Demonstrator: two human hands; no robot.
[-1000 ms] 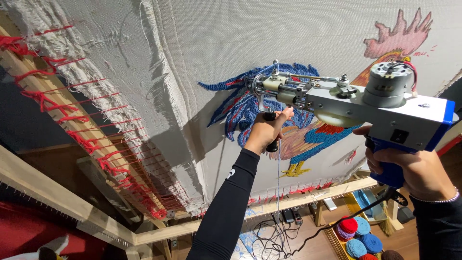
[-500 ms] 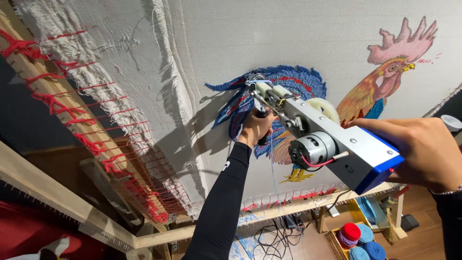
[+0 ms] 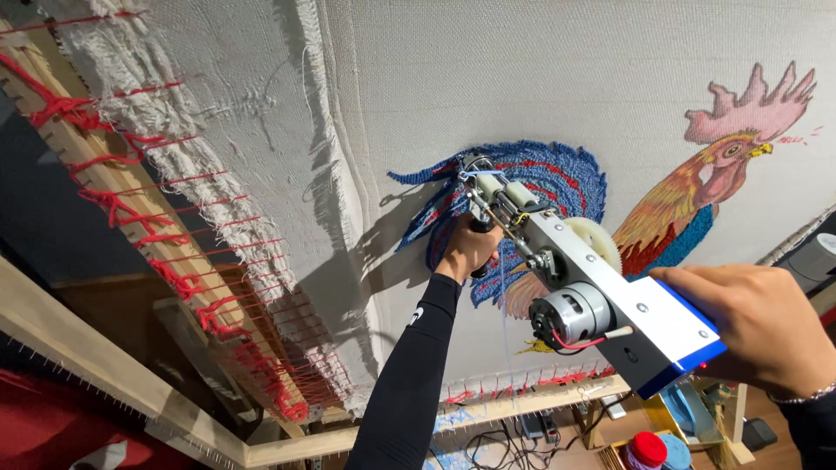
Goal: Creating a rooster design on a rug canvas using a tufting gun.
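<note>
White tufting gun [image 3: 601,305] pressed to rooster-patterned cloth [image 3: 557,96]; left hand [image 3: 468,250] fingers wrapped around front handle, right hand [image 3: 756,326] gripping blue rear grip.

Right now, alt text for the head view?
Two hands press a tufting gun against stretched cloth: left hand on its front grip, right hand at the back. The tip meets the blue tail of a half-finished rooster picture.
</note>
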